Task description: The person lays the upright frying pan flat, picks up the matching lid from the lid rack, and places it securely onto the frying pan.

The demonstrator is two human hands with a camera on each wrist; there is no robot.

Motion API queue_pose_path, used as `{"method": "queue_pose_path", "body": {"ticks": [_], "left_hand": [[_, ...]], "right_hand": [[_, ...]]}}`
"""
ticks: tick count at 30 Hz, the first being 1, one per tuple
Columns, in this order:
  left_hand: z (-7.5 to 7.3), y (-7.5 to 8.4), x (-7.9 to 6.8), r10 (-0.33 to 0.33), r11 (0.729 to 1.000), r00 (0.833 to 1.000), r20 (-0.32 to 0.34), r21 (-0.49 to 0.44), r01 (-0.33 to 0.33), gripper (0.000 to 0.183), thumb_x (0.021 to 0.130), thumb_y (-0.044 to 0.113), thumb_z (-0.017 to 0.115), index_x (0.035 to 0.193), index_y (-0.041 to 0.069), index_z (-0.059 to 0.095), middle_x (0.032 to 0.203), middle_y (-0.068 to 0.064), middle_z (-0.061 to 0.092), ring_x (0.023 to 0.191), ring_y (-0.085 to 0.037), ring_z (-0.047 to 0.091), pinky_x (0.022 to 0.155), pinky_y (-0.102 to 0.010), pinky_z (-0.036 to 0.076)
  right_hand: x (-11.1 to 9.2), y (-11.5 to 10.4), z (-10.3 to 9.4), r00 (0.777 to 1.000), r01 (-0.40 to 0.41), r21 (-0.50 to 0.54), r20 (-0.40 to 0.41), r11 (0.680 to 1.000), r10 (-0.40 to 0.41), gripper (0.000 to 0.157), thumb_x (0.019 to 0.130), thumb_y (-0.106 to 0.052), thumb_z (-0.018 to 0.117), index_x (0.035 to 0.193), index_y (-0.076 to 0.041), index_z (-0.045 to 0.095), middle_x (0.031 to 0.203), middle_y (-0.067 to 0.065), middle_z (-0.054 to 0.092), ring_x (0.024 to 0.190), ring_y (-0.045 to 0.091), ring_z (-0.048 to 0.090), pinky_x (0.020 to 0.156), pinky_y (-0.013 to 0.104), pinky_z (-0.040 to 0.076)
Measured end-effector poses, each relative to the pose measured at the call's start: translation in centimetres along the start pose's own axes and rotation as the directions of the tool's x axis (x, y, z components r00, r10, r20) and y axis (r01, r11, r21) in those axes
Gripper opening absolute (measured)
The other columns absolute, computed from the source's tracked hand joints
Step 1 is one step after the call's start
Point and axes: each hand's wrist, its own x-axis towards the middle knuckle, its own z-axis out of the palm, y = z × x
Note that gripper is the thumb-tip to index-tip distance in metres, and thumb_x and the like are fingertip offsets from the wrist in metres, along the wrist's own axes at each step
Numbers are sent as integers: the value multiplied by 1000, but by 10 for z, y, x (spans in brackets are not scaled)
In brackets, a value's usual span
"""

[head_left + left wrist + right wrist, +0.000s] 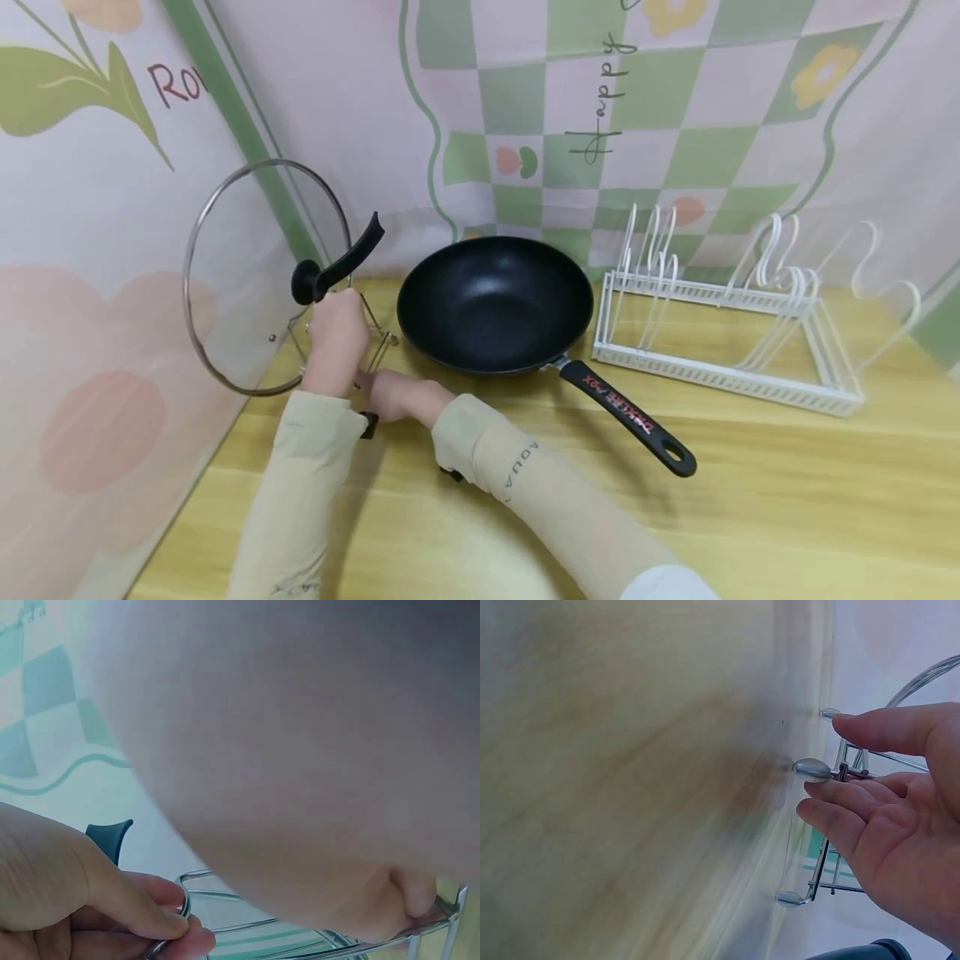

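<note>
At the left, a glass lid (258, 267) with a metal rim stands on edge, its curved black handle (348, 260) facing right. Beneath it is a metal wire rack (380, 350). My left hand (337, 337) is at the rack just below the handle; in the left wrist view, its fingertips curl over a wire at the right. My right hand (397, 396) grips the rack's near side and, in that same view, pinches a wire between thumb and fingers. Rounded rack feet (812, 769) show in the right wrist view. The left hand hides part of the rack.
A black wok (495, 304) sits right of the hands, its long handle (630, 417) pointing toward the front right. Farther right stands a white wire rack (727, 387) with upright loops. A patterned curtain (517, 100) hangs behind the wooden table (750, 500) and along the left.
</note>
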Motion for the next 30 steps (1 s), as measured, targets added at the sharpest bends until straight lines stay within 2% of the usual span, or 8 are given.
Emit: {"method": "queue_pose_path", "body": {"ticks": [7,14,18,21,25,30], "left_hand": [[0,2,-5,16,999,1000,3,32,-16,17,96,-8,55,107,-10,69,109,-36,66,96,-52,68,68,-59,60],[-4,4,-10,22,1000,1000,-13,12,-22,14,94,-9,56,101,-11,68,109,-37,67,96,-52,68,66,-62,60],[-5,6,-11,25,999,1000,-1,22,-25,15,93,-9,58,103,-11,68,110,-36,66,97,-51,68,67,-61,60],[-5,7,-12,28,999,1000,11,46,-28,16,94,-10,57,107,-11,68,110,-36,66,96,-50,68,67,-58,61],[-5,9,-15,25,997,999,30,67,-27,18,97,-9,56,110,-10,68,112,-36,65,95,-50,68,65,-57,61],[-4,10,-17,20,996,998,64,80,-25,19,97,-8,58,113,-9,67,115,-34,64,99,-51,67,68,-59,61]], "right_hand": [[-2,-1,5,1000,12,-60,-12,998,-13,66,106,-25,54,161,-4,25,69,-4,41,62,11,42,65,21,37],[-3,-1,4,1000,8,-63,3,998,-8,69,107,-22,53,163,-6,17,66,-4,39,58,10,40,59,22,34],[-5,-1,2,1000,9,-56,10,998,-8,69,106,-19,54,163,-6,18,70,-3,41,61,11,43,61,22,36],[-7,0,2,1000,14,-33,15,999,-14,67,106,-19,56,162,-5,22,74,-2,44,65,12,46,63,23,38],[-8,2,2,1000,27,-15,12,1000,-27,65,106,-27,57,160,-5,28,80,-1,48,73,13,50,69,23,41],[-10,2,2,1000,16,15,20,1000,-16,55,105,-21,56,155,-6,39,84,-1,50,76,13,51,71,23,41]]}}
